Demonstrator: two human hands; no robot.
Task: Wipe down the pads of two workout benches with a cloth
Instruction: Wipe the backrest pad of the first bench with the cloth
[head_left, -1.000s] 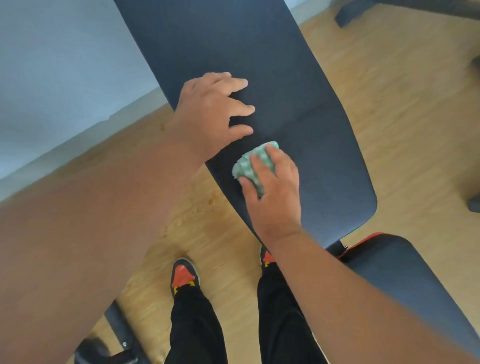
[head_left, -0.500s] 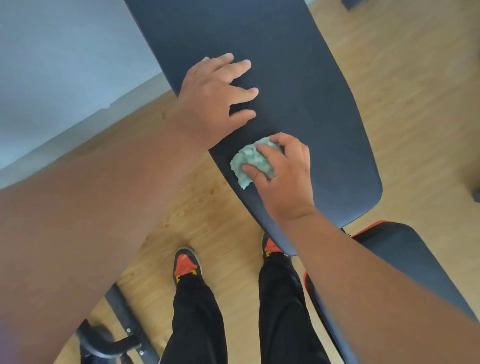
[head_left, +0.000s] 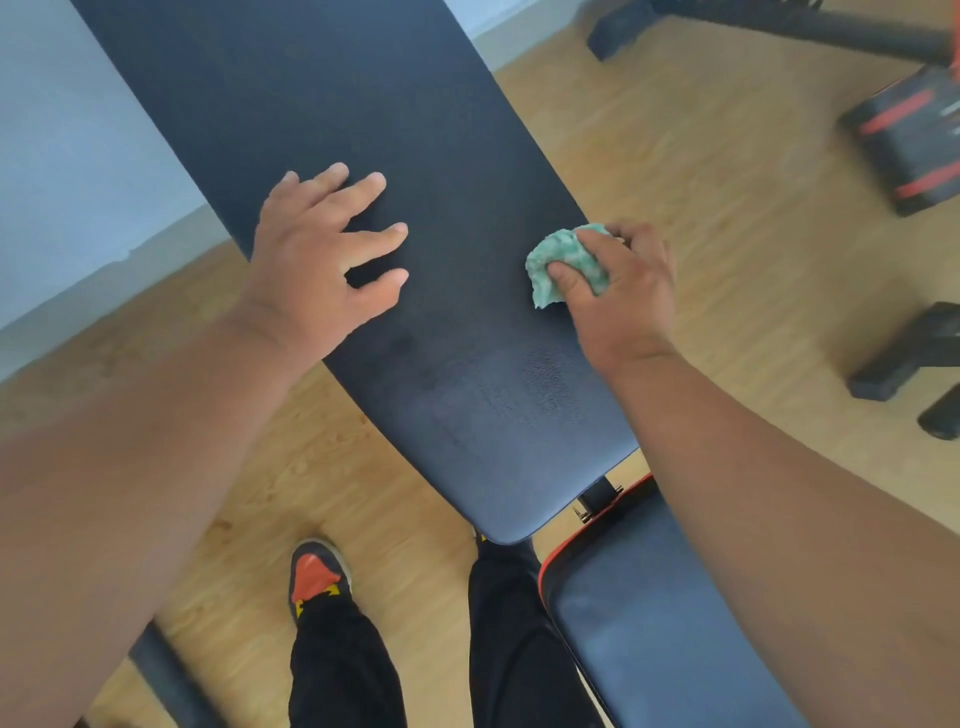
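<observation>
Nearest me, the seat pad (head_left: 649, 634) hasn't visibly been wiped yet. Beyond it, the wiping of the long back pad (head_left: 415, 260) looks mid-stroke. The right hand (head_left: 618, 291), wrist bent inward, has its grip bunched round the green cloth (head_left: 563, 262) at the pad's right edge. The left hand (head_left: 322, 260) lies flat, fingers spread, bracing at the left edge. Next, I'd guess, a sweep back across.

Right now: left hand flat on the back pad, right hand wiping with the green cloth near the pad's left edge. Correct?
Not quite. The head view shows the right hand holding the green cloth near the back pad's right edge, not the left. The left hand does rest flat on the pad.
</observation>
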